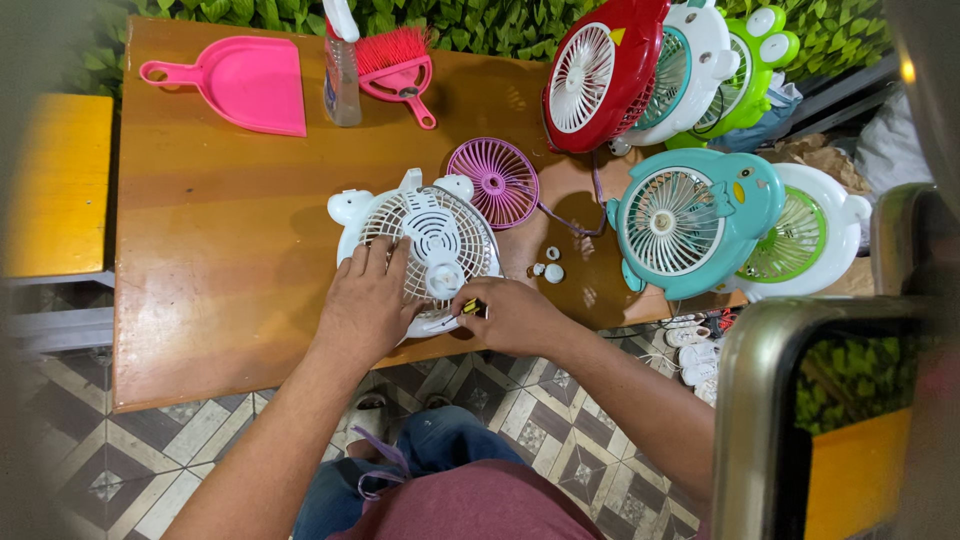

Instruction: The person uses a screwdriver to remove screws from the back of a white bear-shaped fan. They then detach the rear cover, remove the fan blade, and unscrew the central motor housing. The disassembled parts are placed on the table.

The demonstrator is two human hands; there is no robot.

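Surface: brown wooden table [220, 260] over a patterned tile floor [130, 460], with a green hedge [470, 20] behind; the person sits at its near edge, so the work lies close under both hands.
White fan: white fan [425, 250] lies flat, grille side up, near the table's front edge, a position that keeps it from rolling and turns its body toward the tool.
Left hand: left hand [368, 305] rests palm down on the fan's near left side, fingers spread across the grille, apparently pinning it steady.
Right hand: right hand [515, 315] has its fingers closed round a small yellow-and-black screwdriver [474, 307], tip pointing at the fan's lower rim.
Loose parts: purple grille [493, 182] lies just beside the white fan, and small pale screws or caps [548, 265] sit together to the right, within easy reach.
Other fans: teal fan [690, 220] and a green-bladed white one [810, 235] lie at the right edge; a red fan [598, 75] and two more lean at the far corner, clear of the work.
Cleaning gear: pink dustpan [245, 82], spray bottle [342, 75] and pink brush [398, 62] sit along the far edge, well apart.
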